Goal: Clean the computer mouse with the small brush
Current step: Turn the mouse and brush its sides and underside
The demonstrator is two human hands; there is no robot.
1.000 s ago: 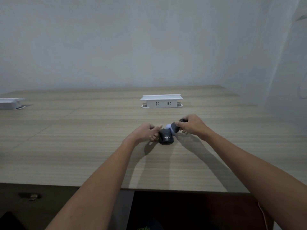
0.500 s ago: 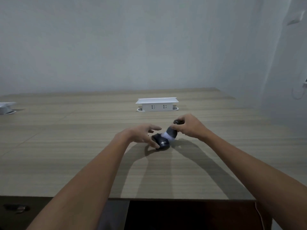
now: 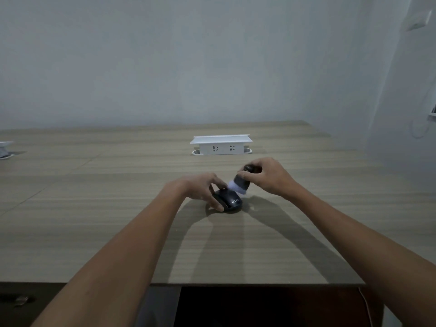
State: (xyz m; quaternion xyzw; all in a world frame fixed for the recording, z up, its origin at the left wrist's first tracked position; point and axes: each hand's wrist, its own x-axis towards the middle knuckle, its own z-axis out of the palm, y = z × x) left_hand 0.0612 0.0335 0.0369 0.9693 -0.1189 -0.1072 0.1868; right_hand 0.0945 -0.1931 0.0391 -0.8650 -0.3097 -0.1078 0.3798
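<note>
Mouse point(image 3: 228, 201), black with pale lettering on its near end, lies on a wood-grain table point(image 3: 94, 220), a little beyond the middle of the tabletop and directly ahead of the person wearing the camera. The left hand point(image 3: 198, 188) reaches in from the lower left and grasps it: the thumb runs down the mouse's left flank to the table, while the fingers curl over its far end. The right hand point(image 3: 266, 177) comes in from the lower right and is clenched around the dark handle of a brush point(image 3: 240, 182), tilted so that the handle points up and away to the right. The brush's white bristles point down and to the left; they meet the far right part of the mouse's top, just beside the left fingertips point(image 3: 220, 185). The bristle edge is blurred, so exact contact is hard to judge. Both forearms are bare and cast long shadows toward the near edge of the table. Beyond the hands, well apart from the mouse, a white socket box point(image 3: 221, 145) stands raised from the tabletop, two outlets on its near face. A second white box point(image 3: 4, 148) shows partly at the far left edge. A plain pale wall point(image 3: 188, 62) rises behind the table.
</note>
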